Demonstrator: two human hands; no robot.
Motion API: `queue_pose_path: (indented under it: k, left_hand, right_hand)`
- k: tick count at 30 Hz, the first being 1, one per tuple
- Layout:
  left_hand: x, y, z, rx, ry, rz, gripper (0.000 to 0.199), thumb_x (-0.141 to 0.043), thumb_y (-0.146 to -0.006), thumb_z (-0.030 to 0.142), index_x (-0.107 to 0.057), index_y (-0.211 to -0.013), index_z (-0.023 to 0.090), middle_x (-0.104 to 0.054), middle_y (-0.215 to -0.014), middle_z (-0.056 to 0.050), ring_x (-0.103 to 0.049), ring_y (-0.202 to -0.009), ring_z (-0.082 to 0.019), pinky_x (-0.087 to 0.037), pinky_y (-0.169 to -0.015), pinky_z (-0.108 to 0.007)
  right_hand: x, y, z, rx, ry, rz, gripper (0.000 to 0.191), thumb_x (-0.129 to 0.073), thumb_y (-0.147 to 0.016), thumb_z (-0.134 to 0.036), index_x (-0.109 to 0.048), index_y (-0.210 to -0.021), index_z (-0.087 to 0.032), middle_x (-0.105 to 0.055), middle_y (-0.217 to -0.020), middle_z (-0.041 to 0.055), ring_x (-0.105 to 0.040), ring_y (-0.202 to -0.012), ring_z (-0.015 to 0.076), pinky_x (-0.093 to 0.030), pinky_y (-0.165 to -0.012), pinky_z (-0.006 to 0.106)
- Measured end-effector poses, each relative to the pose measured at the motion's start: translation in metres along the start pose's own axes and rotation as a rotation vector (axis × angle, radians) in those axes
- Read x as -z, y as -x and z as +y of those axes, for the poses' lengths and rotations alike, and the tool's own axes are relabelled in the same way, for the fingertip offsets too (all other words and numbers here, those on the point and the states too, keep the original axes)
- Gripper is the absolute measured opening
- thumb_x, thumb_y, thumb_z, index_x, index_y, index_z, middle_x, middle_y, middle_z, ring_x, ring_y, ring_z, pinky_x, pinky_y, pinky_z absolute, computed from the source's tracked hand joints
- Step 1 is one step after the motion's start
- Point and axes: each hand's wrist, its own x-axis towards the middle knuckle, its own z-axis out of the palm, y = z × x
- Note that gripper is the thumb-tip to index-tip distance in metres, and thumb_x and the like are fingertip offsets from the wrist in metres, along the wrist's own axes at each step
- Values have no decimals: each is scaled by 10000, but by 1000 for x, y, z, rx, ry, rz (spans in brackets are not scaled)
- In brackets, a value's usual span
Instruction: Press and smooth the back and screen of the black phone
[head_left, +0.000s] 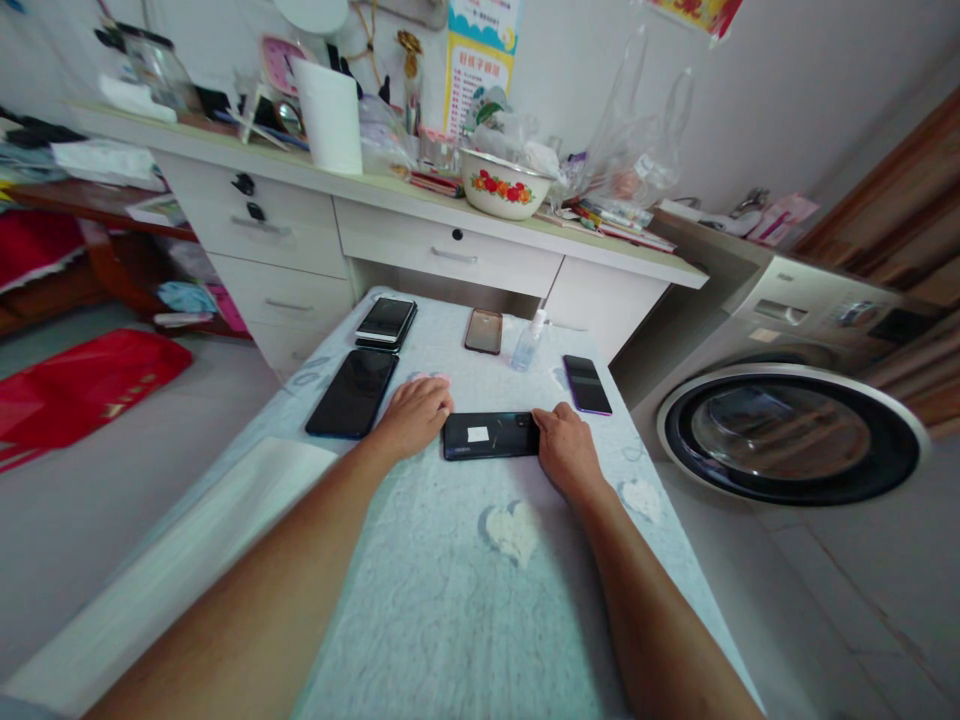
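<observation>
Dark phone (pixel 491 440) is lying crosswise near the middle of the cloth-covered table (pixel 450 600), back facing up, a white label (pixel 478 434) showing on it. Right hand (pixel 568 445) is touching its right end, fingers bending over the corner; cannot tell how firmly they are closing. Left hand (pixel 418 412) is resting just by the left end, fingers partly curled; cannot tell whether it is holding anything. Left of that hand, a larger black phone (pixel 352 393) is lying screen up, with stacked devices (pixel 386 322) sitting beyond it. A phone case (pixel 484 331) and a clear spray bottle (pixel 529 343) are occupying the far end; a purple-edged phone (pixel 587 384) is lying toward the right edge. Beyond, a flowered bowl (pixel 504 186) is standing on the white desk (pixel 450 245); a washing machine (pixel 787 310) is standing to the right.
</observation>
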Motion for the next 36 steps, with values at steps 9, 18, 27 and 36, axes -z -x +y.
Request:
queue_pose_path:
  k: [9, 18, 27, 36]
  left_hand:
    - [2, 1, 1, -2, 4, 9, 205, -387, -863, 220, -592, -876, 225, -512, -1343, -42, -383, -1311, -216, -279, -1117, -445]
    - [0, 0, 0, -8, 18, 6, 190, -398, -857, 213, -588, -868, 225, -515, -1338, -44, -376, -1321, -214, -265, -1124, -443]
    - [0, 0, 0, -10, -12, 10, 192, -397, -856, 207, -588, -876, 218, -513, -1340, -55, -388, -1312, -217, -275, -1121, -440]
    - [0, 0, 0, 1, -5, 4, 183, -400, -862, 210, -582, -869, 223, -513, -1342, -44, -387, -1315, -211, -273, -1122, -437]
  right_hand:
    - [5, 6, -11, 36, -19, -49, 336, -323, -978, -216, -611, -1146, -246, -545, -983, 74, -509, -914, 188, -310, -761, 279]
    - [9, 13, -23, 79, -8, -91, 324, -319, -972, -211, -606, -1118, -243, -545, -1010, 80, -501, -932, 203, -303, -760, 292]
    - [7, 14, -7, 5, 11, -61, 335, -311, -976, -229, -617, -1109, -240, -543, -951, 76, -519, -878, 199, -299, -721, 293]
    - [7, 15, -7, -48, 10, -47, 338, -315, -966, -203, -623, -1104, -230, -545, -958, 88, -528, -880, 206, -311, -725, 298]
